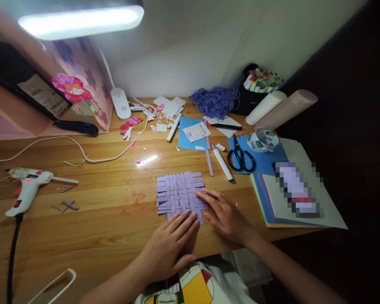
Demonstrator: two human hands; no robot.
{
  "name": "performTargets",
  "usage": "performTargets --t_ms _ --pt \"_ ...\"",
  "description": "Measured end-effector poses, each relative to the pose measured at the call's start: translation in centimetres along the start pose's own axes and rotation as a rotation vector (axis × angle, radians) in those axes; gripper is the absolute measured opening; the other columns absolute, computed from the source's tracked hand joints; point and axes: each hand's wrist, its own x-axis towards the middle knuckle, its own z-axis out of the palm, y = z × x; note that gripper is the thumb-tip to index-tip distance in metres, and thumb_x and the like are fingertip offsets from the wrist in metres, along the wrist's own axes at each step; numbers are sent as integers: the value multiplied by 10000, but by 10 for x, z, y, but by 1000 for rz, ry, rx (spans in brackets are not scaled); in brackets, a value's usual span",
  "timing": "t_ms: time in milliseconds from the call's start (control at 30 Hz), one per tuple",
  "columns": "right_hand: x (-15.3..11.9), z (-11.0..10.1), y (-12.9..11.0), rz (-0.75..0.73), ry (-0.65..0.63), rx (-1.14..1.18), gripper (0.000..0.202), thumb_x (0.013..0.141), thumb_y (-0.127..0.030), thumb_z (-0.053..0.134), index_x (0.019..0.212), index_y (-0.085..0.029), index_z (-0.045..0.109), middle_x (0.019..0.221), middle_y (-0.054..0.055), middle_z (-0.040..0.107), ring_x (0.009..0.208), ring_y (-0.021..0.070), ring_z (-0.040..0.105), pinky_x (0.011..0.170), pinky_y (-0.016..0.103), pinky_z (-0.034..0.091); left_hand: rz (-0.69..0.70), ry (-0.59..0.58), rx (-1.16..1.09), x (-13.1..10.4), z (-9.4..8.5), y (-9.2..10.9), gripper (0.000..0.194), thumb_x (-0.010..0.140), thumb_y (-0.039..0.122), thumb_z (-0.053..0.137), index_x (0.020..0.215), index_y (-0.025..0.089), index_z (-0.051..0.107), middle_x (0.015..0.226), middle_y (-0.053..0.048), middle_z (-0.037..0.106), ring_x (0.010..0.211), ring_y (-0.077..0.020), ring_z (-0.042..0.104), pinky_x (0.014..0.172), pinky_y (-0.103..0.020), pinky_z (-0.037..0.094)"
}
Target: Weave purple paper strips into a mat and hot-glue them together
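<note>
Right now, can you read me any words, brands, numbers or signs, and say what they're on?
None reads clearly.
Black marker holder: pale letters, too small.
Small drawn card: handwritten marks, too small.
Tape roll: green-and-white label, blurred.
White lamp base: little label, too small.
White label on the dark package: print too blurred.
Pixelated patch: covered up.
Woven purple paper: no writing visible.

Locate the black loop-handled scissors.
Head view, right of centre: the black loop-handled scissors lie partly on blue paper, between the uncapped white marker and white tape roll, beyond the right hand.
</note>
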Motion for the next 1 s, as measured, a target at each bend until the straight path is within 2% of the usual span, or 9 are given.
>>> performTargets --t_ms 400,567,667,733,800,867,900,933,1000 --pt "9 10 0 39 3 21 476 910 -233 447 1373 -192 347 1324 137 501 1234 255 448 999 462 427 -5 -23 -55 -1 -7 0 710 911 451 443 1479 168 124 1539 -33 136 1414 -241 148 1148 -414 212" --pt "3 12 3 19 160 112 480 920 -181 407 1388 -213 304 1334 117 492 1248 227 433 1017 432 410 21 21 -23 -3 -8 4 685 909 437 454 1470 168 164 1536 -50 165 1407 -239 181 1126 -419 265" --pt "-2 14 4 40 268 156 471 924 -161 389 1380 -229 294 1330 105 499 1242 221 439 1020 437 402 -6 178 26 -12 -11 1 579 930 348 436 1449 194 231 1506 -53 284 1387 -228 251 1102 -426 314" --pt "-5 18 3 91 336 171 445 928 -171 394 1361 -238 317 1316 101 509 1228 227 452 1009 448 406 -177 422 77 -25 -16 -11 469 951 244 375 1413 211 303 1449 -68 395 1347 -205 337 1076 -412 359" --pt "-8 22 1 143 399 182 413 933 -182 394 1338 -241 345 1291 100 525 1202 233 472 992 458 415 -487 707 143 -44 -25 -34 417 954 191 329 1369 197 362 1387 -96 461 1298 -198 409 1050 -401 391" --pt "-10 27 -2 178 453 188 389 935 -188 392 1320 -236 369 1261 102 541 1167 238 495 972 467 424 -860 925 281 -71 -38 -63 443 937 260 362 1348 96 379 1384 -180 427 1305 -271 390 1066 -455 357" --pt "-11 28 -4 181 471 187 386 932 -188 397 1315 -232 378 1251 105 545 1152 242 503 961 472 428 -1057 934 360 -86 -46 -78 526 923 305 378 1357 11 336 1408 -246 363 1334 -322 332 1062 -484 348" --pt "-12 30 -5 173 489 183 388 927 -183 408 1311 -228 385 1245 109 548 1138 245 509 950 475 432 -1166 968 397 -102 -54 -92 632 895 338 407 1337 -98 290 1410 -350 270 1348 -419 244 1034 -575 324" --pt "-13 32 -9 125 518 178 408 906 -162 441 1307 -219 391 1249 120 545 1129 255 512 925 480 441 -1281 988 426 -132 -68 -116 676 865 368 401 1270 -166 313 1348 -443 256 1320 -517 202 952 -691 300"
